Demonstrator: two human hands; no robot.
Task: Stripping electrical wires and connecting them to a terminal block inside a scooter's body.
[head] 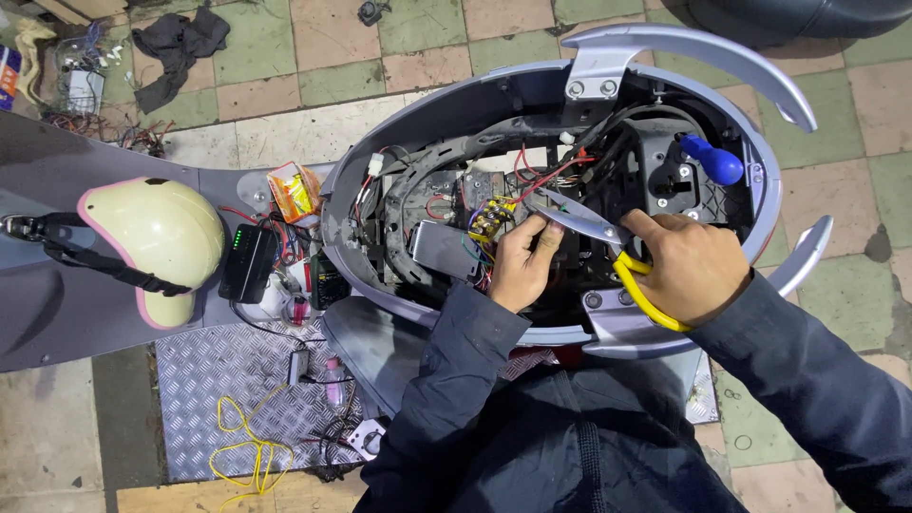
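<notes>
Scissors (608,242), yellow-handled, sit in your right hand (689,266), which is closed through the loops; the blades are parted a little and point left, toward your left hand (521,261). Blade tips lie just beside your left fingertips (549,226), over the open body of the scooter (446,114).

Left hand: fingers curled together, pinching something small at the wiring; what exactly cannot be told. Just left of those fingers is a yellow connector block (489,218), with red wires (541,171) running up and right from it. A grey box (445,249) lies just below and left of the block, near your left wrist.

Both hands work inside the scooter's rear cavity, left hand near the middle, right hand toward the right rim. A blue-handled tool (712,160) rests in the cavity above your right hand, apart from it.

Outside the shell, well to the left: a cream helmet (157,242) with pink rim on the footboard, a black box (249,261) beside it, an orange packet (294,190) above that. Yellow wire (242,446) lies coiled on the tread plate (204,380) at lower left. A dark cloth (180,47) lies on the tiled floor at upper left.
</notes>
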